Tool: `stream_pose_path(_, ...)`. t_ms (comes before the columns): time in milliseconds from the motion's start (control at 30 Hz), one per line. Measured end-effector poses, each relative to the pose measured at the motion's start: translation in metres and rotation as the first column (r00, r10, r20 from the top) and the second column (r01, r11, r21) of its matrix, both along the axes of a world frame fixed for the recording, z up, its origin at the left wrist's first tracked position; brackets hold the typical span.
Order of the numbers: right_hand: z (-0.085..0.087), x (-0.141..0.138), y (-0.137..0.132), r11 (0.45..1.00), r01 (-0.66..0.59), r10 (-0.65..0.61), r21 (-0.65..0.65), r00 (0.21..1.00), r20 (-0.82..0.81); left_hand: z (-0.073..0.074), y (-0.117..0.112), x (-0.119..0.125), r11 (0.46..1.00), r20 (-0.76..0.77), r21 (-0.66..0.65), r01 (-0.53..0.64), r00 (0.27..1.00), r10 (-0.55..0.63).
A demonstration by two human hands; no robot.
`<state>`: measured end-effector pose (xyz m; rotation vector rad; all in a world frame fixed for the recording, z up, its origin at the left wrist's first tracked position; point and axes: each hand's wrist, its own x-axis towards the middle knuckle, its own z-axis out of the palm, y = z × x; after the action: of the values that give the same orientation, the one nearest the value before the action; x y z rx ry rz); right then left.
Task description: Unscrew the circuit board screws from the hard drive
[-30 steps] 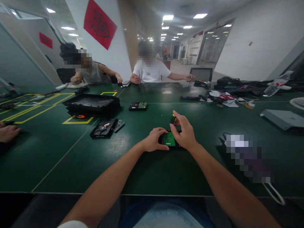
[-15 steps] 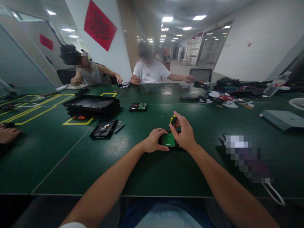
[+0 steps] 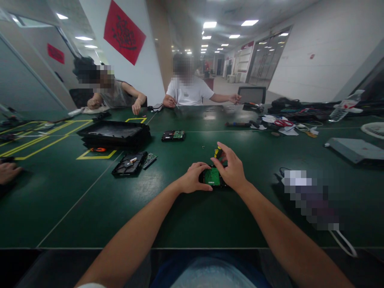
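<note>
A black hard drive (image 3: 212,177) with a green circuit board on top lies flat on the green table (image 3: 192,216) in front of me. My left hand (image 3: 193,178) is curled over its left end and holds it down. My right hand (image 3: 229,168) pinches a small screwdriver (image 3: 218,152) with a yellow and black handle, standing upright over the drive's far right corner. The screwdriver's tip is hidden behind my fingers.
An opened hard drive (image 3: 129,165) with a loose board lies to the left, another drive (image 3: 173,136) farther back, and a stack of black trays (image 3: 115,134) beyond. Tools, scissors and cables clutter the far right. Two people sit across; another person's hand (image 3: 7,172) rests at the left edge.
My hands stay on the drive. The screwdriver handle stands a little more upright between my right fingers. The person at the far left has lowered a forearm onto the table.
</note>
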<state>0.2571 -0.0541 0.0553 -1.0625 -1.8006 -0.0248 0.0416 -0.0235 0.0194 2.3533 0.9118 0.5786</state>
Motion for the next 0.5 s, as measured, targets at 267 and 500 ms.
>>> stream_pose_path(267,0.0033,-0.0018,-0.0027,0.999,-0.045,0.045,0.007,0.999,0.001,0.002,-0.0015,-0.0001,1.0,-0.003,-0.004,0.006,1.0,-0.006)
stream_pose_path(500,0.0041,-0.0024,-0.0023,0.998,-0.064,0.064,0.006,0.998,0.008,0.0016,-0.0019,-0.0006,1.0,-0.014,0.003,0.009,1.0,-0.009)
